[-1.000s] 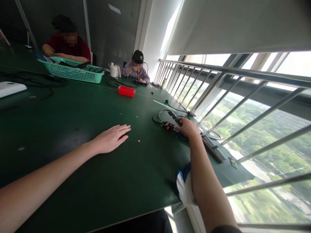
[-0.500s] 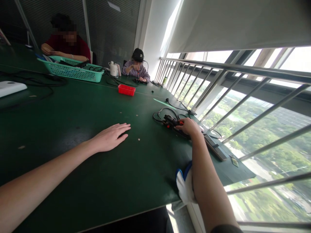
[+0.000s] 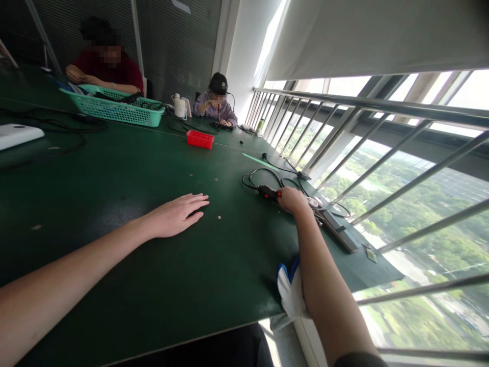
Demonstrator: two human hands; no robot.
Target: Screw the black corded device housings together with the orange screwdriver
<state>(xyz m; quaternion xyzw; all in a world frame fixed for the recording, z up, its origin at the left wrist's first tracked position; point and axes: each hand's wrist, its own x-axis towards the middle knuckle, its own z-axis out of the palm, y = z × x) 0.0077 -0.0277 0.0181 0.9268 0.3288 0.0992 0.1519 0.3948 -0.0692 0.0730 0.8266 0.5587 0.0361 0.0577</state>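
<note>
My left hand (image 3: 181, 215) lies palm down on the green tabletop (image 3: 183, 285), fingers stretched out, holding nothing. At the right side of the table, my right hand (image 3: 294, 200) has its fingers curled round a black device with red parts (image 3: 269, 193). The fingers hide part of the device, and its exact kind cannot be made out. A looped black cable (image 3: 263, 169) lies just beyond it. Beside the right wrist are a white roll (image 3: 313, 202) and a long grey bar-shaped object (image 3: 340, 232). A white and blue cloth item (image 3: 290, 290) rests under my right forearm.
A red tray (image 3: 200, 139) and a teal basket (image 3: 118, 109) of dark items stand farther back. Two people sit across the table, one in dark red, one in a cap. A white device (image 3: 19, 136) lies at left. A metal railing (image 3: 362, 107) runs along the right.
My right hand has shifted slightly left and toward me. The black device sits at a different angle, with less of it showing. My left hand stays flat in place.
</note>
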